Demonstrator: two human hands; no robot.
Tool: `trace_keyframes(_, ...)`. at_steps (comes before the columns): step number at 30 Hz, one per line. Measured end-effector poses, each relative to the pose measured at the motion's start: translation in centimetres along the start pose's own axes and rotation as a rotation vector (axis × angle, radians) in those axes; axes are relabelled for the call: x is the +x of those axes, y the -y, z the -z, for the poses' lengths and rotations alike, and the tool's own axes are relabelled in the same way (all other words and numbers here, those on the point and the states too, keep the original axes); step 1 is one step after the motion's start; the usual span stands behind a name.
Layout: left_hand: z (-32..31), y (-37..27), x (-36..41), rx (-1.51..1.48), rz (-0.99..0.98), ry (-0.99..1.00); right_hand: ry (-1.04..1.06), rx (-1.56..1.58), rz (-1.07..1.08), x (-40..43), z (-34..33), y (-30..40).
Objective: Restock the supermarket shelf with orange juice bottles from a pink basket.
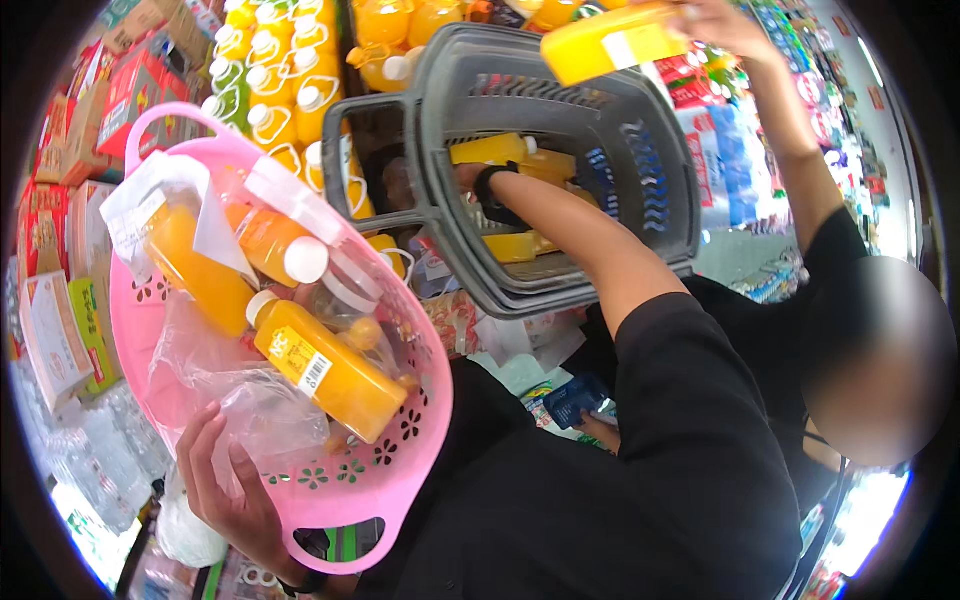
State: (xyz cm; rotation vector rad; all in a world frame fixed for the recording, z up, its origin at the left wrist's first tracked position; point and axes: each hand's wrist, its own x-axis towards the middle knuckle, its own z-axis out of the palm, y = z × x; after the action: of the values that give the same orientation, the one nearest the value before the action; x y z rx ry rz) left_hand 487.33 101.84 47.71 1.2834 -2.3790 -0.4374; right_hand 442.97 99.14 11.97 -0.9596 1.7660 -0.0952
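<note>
My left hand [225, 484] cradles a pink plastic basket [431, 442] at its lower left side, fingers over the rim. Inside it lie two bottles of orange juice [330, 367] [199, 270], an orange-drink bottle with a white cap [274, 244], a thin clear plastic bag [232, 382], a white paper [176, 184] and small round orange fruits [365, 334]. My right arm, with a black wristband, reaches into a dark grey shopping basket [555, 45]. My right hand [469, 176] is by a yellow juice bottle [491, 150]; its fingers are mostly hidden.
Another person's hand [720, 30] holds a yellow bottle [615, 45] above the grey basket. That person stands close at right. A lower hand [600, 431] holds a dark blue packet [576, 401]. Handled juice bottles [262, 79] stand ahead; boxes [56, 337] line the left.
</note>
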Motion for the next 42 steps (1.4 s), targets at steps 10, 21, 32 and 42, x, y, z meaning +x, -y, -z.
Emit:
trace_keyframes(10, 3.8, 6.7, 0.3, -0.191, -0.038, -0.077, -0.046, 0.735, 0.367, -31.0, 11.6, 18.0)
trace_keyframes(21, 13.0, 8.5, -9.4, -0.178, -0.073, -0.298, -1.097, -0.177, 0.466, -44.0, -7.7, 19.3)
trace_keyframes(32, 13.2, 9.4, -13.4, -0.281, -0.028, -0.248, -1.149, -0.173, 0.921, -54.8, -18.1, 28.2)
trace_keyframes(42, 7.4, 3.3, -14.3, -0.441, 0.137, -0.274, -1.234, -0.052, 1.434, -47.6, -16.4, 29.5)
